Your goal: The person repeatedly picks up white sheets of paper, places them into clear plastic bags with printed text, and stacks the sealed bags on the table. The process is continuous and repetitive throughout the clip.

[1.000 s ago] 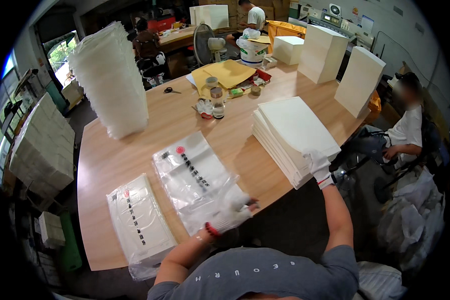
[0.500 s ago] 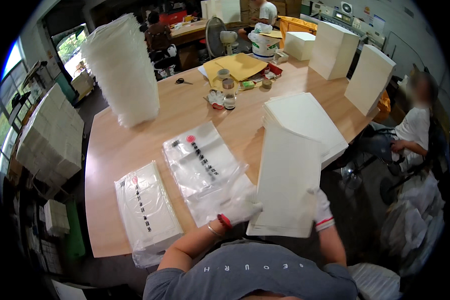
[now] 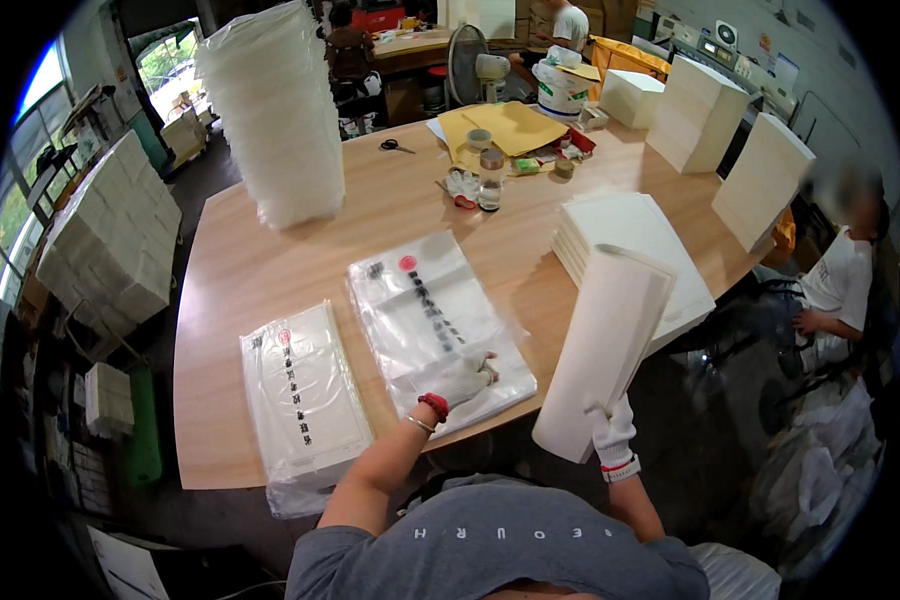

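Observation:
My right hand, in a white glove with bare fingertips, grips a sheaf of white paper near its lower right edge. The sheaf is bent into a lengthwise curl. My left hand, gloved alike, lies over the lower part of a pile of clear plastic bags with a red emblem and dark print. Its fingers look slightly bent and apart, with nothing visibly gripped. To its left lies a packed pile of paper in a printed bag. A stack of white paper sits beyond the curled sheaf.
On the table stand a tall pile of white sheets, upright paper blocks, a glass jar, scissors and yellow envelopes. A seated person is at the right; others sit farther back.
My left hand has left the paper sheaf and moved left onto the plastic bags. The sheaf, flat before, is now curled and tilted in my right hand. The view has shifted slightly.

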The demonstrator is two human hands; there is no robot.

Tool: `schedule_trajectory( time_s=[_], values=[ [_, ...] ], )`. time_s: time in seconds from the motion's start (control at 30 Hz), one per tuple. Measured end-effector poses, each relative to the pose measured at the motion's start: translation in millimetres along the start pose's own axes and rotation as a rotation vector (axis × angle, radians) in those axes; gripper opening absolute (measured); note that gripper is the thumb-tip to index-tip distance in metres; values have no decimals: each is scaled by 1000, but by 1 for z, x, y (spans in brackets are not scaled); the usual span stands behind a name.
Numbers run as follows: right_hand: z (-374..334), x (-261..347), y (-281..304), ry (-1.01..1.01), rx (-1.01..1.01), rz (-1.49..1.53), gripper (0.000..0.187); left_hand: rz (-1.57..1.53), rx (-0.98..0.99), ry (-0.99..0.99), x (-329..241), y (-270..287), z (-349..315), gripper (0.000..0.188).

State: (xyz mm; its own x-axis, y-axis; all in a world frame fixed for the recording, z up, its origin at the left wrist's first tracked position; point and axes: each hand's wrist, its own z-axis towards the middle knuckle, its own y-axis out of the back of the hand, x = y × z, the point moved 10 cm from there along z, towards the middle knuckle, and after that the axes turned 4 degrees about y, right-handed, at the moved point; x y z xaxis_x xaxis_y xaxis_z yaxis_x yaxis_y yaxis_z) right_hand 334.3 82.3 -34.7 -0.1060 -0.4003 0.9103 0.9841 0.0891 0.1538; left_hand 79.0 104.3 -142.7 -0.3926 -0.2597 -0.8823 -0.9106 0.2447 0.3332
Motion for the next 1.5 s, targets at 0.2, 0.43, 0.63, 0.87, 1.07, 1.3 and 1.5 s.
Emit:
schedule_trajectory(
  time_s=[0.2, 0.43, 0.63, 0.87, 1.07, 1.3, 1.5],
  values=[
    [-8, 36, -58, 485, 464, -701, 13, -768, -132, -105, 7, 80, 30, 38],
    [18, -50, -130, -85, 959, -1048, 40, 523, -200, -304, -140, 34, -39, 32],
    [84, -85, -133, 2, 389, -705, 61, 198, -467, -356, -61, 25, -11, 44],
    [115, -156, -190, -137, 593, -1071, 26, 1069, -852, -426, 8, 39, -46, 44],
    [95, -142, -175, 57, 736, -996, 54, 14, -958, -18, 94, 101, -77, 32],
    [37, -141, -124, -139, 970, -884, 76, 60, -1121, -7, 83, 58, -98, 17],
    [-33, -110, -94, -190, 1056, -722, 78, 168, -835, 31, 63, 27, -128, 17]
  ],
)
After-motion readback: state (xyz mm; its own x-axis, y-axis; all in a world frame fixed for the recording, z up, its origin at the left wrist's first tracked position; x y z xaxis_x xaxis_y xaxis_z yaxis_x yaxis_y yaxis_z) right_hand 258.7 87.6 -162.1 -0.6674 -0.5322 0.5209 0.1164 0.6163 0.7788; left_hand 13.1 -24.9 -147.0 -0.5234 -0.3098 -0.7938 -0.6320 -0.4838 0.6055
